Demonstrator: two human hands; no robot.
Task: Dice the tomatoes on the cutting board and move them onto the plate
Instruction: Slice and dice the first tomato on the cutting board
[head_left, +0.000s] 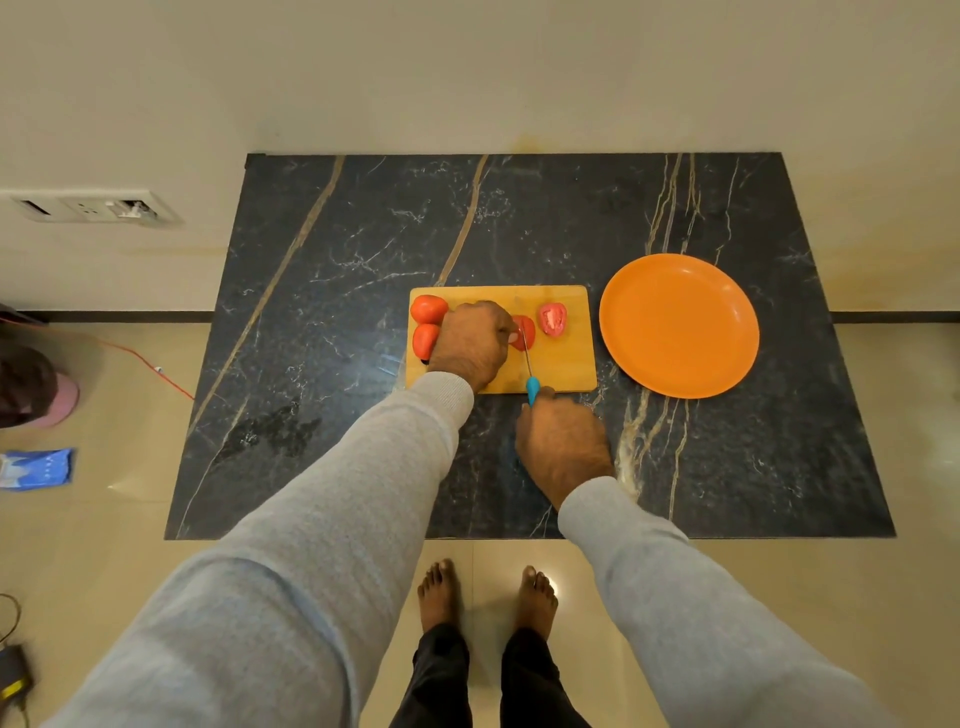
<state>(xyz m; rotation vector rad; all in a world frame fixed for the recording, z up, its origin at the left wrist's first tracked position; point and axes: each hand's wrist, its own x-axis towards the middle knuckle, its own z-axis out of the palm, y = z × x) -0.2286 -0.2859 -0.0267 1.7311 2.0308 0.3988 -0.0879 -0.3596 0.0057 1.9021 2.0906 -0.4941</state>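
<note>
Tomato half (525, 328) lies near the centre of the wooden cutting board (563, 366), partly covered by the left hand (472, 343), whose fingers curl down over it and hold it in place. The right hand (563, 441), at the board's 6 o'clock edge, is wrapped around the blue handle of a knife (531, 371); the thin blade points toward 12 o'clock and meets the held half. A second half (552, 318) rests cut face up toward 2 o'clock on the board, apart from the blade. Two other tomatoes (428, 310) sit skin up at the 9 o'clock end, one just beside the other, touching the left hand. An orange plate (679, 364) stands at 3 o'clock of the board on the dark marble tabletop (337, 249).
</note>
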